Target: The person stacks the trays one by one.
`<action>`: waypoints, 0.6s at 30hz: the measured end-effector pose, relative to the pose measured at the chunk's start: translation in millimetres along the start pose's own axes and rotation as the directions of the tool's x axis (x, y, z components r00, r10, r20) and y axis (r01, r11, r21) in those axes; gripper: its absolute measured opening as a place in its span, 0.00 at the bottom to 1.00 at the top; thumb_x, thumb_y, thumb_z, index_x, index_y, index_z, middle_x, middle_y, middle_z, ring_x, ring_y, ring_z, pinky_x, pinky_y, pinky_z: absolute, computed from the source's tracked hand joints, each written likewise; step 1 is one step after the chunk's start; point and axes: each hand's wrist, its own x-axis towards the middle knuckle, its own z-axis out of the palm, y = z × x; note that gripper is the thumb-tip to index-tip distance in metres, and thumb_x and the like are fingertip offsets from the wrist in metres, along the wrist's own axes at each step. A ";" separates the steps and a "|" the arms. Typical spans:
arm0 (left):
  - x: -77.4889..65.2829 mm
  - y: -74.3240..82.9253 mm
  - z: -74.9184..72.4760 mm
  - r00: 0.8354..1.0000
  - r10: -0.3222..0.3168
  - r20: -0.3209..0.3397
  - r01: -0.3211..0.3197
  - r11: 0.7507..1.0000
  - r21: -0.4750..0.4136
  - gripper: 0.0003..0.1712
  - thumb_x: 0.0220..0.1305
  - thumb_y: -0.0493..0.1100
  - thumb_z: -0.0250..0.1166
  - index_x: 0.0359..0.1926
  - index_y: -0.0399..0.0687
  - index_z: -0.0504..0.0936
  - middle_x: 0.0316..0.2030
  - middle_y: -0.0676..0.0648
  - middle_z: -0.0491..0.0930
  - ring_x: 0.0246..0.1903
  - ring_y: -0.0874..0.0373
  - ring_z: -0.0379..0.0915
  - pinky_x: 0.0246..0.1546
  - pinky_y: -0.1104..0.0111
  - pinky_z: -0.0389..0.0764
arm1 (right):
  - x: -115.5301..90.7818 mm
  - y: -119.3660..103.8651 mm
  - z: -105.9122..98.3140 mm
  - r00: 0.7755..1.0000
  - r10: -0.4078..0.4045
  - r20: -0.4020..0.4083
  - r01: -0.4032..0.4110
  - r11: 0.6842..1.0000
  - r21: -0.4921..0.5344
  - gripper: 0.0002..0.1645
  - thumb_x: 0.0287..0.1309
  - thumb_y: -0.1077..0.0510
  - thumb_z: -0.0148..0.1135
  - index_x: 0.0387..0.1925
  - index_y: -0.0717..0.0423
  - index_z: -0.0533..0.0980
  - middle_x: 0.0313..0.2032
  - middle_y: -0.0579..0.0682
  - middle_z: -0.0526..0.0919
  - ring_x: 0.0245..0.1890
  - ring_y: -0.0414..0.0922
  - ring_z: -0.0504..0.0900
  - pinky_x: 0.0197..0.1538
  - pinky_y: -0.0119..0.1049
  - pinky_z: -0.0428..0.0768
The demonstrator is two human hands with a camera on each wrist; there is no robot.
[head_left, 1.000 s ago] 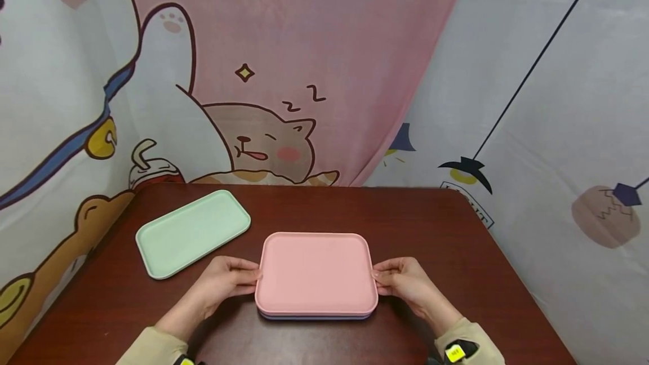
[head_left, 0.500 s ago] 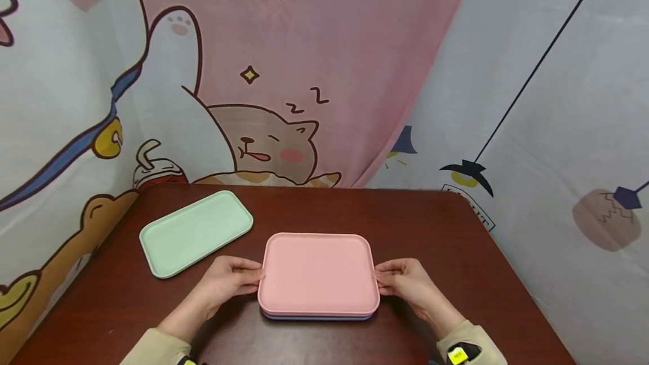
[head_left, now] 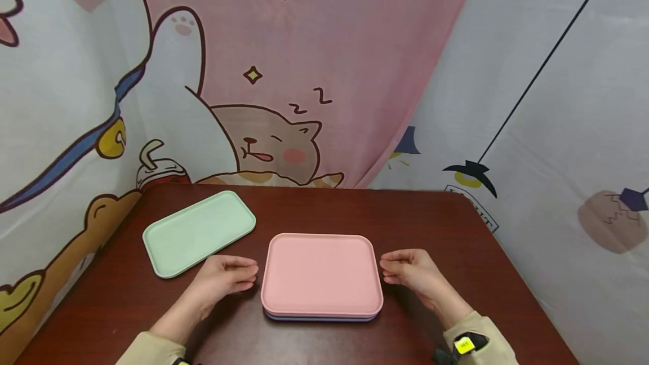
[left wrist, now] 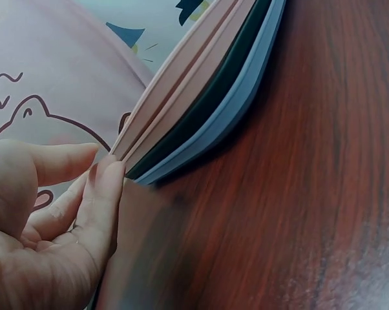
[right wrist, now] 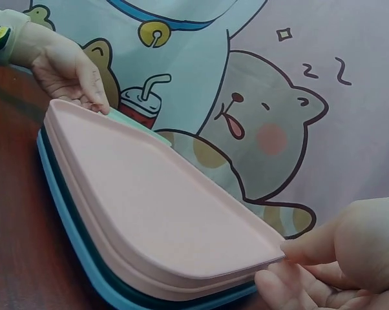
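A stack of rectangular trays lies on the table, with a pink tray (head_left: 322, 275) on top. Side on, the left wrist view shows a second pink rim, a dark green tray (left wrist: 230, 71) and a blue tray (left wrist: 236, 106) beneath. My left hand (head_left: 223, 280) is just off the stack's left side in the head view, fingers loosely bent and holding nothing. On the other side my right hand (head_left: 416, 275) is beside the right edge, thumb and fingers slightly parted. Both wrist views show fingertips very near the rims; whether any touch is unclear.
A light green tray (head_left: 199, 234) lies at an angle on the back left of the dark wooden table (head_left: 421, 224). Printed curtains (head_left: 345, 72) hang behind the table and along its sides.
Both hands have released the sides of the tray stack and moved slightly outward, the left to the left and the right to the right. The stack stays on the table.
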 end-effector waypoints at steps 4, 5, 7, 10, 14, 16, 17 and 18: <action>-0.6 1.3 -6.6 0.999 0.004 -0.033 -0.004 1.000 -0.009 0.23 0.69 0.30 0.69 0.58 0.16 0.77 0.47 0.33 0.86 0.43 0.48 0.86 0.46 0.62 0.89 | 6.0 -6.9 3.3 0.999 0.022 -0.042 -0.022 1.000 -0.007 0.21 0.70 0.67 0.66 0.56 0.82 0.76 0.41 0.61 0.86 0.35 0.47 0.85 0.41 0.38 0.90; -0.7 2.4 -8.5 0.999 0.002 -0.048 -0.003 1.000 -0.009 0.23 0.69 0.31 0.69 0.58 0.17 0.77 0.47 0.34 0.86 0.43 0.48 0.85 0.46 0.62 0.89 | 7.5 -8.7 4.4 0.998 0.026 -0.055 -0.027 1.000 -0.012 0.21 0.71 0.66 0.66 0.56 0.81 0.76 0.41 0.61 0.85 0.35 0.48 0.85 0.41 0.38 0.90; -1.0 4.5 -12.4 0.996 0.001 -0.084 -0.002 1.000 -0.009 0.22 0.71 0.32 0.69 0.58 0.18 0.78 0.47 0.35 0.85 0.44 0.47 0.85 0.46 0.62 0.89 | 10.9 -13.3 6.6 0.997 0.035 -0.076 -0.037 0.999 -0.021 0.22 0.73 0.63 0.65 0.56 0.80 0.76 0.40 0.61 0.85 0.35 0.48 0.86 0.41 0.38 0.90; -1.2 7.1 -16.9 0.992 0.003 -0.125 -0.004 1.000 -0.008 0.22 0.73 0.35 0.68 0.60 0.19 0.77 0.47 0.35 0.84 0.45 0.47 0.85 0.47 0.62 0.89 | 17.0 -22.1 9.5 0.996 0.038 -0.086 -0.041 0.999 -0.031 0.24 0.76 0.60 0.64 0.58 0.79 0.75 0.42 0.64 0.84 0.37 0.50 0.86 0.42 0.40 0.90; -1.1 8.8 -22.7 0.989 0.014 -0.145 -0.016 1.000 -0.010 0.24 0.75 0.36 0.67 0.62 0.19 0.76 0.51 0.33 0.84 0.47 0.46 0.86 0.51 0.61 0.88 | 28.9 -34.2 13.0 0.997 0.017 -0.069 -0.019 1.000 -0.022 0.22 0.77 0.60 0.62 0.58 0.78 0.75 0.44 0.64 0.84 0.39 0.51 0.87 0.45 0.42 0.90; -1.9 10.0 -27.5 0.988 0.021 -0.154 -0.022 1.000 -0.006 0.25 0.75 0.36 0.66 0.63 0.20 0.75 0.53 0.33 0.83 0.49 0.47 0.86 0.52 0.60 0.87 | 36.1 -39.3 15.6 0.998 -0.006 -0.055 0.005 1.000 -0.019 0.20 0.77 0.61 0.62 0.57 0.78 0.76 0.43 0.63 0.85 0.40 0.51 0.87 0.46 0.42 0.90; -2.7 10.9 -30.6 0.987 0.021 -0.162 -0.022 1.000 -0.003 0.25 0.76 0.36 0.66 0.64 0.20 0.75 0.54 0.32 0.83 0.49 0.48 0.86 0.53 0.60 0.87 | 39.4 -42.1 17.8 0.999 -0.017 -0.048 0.016 1.000 -0.021 0.20 0.77 0.62 0.61 0.56 0.78 0.76 0.43 0.62 0.85 0.40 0.51 0.87 0.46 0.42 0.90; -3.9 11.6 -34.4 0.986 0.024 -0.167 -0.023 1.000 0.005 0.25 0.76 0.36 0.65 0.65 0.20 0.74 0.54 0.32 0.83 0.50 0.49 0.86 0.53 0.60 0.87 | 42.6 -44.7 20.5 0.999 -0.027 -0.041 0.026 0.999 -0.024 0.19 0.76 0.62 0.62 0.56 0.78 0.76 0.42 0.60 0.85 0.40 0.51 0.88 0.47 0.42 0.90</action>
